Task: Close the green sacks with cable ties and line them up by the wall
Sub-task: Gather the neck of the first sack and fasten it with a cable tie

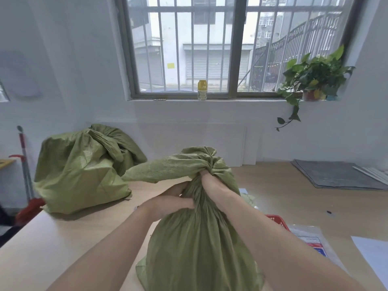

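Green sack stood at the surface's near edge; left grip and right grip clenched its gathered neck, apparently holding it shut for tying.

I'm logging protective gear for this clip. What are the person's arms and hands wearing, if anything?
Nothing that shows. The left forearm and right forearm are bare down to the picture's edge, with no sleeve or cuff in view. The left hand and right hand have no gloves, and no watch, bracelet or ring is visible.
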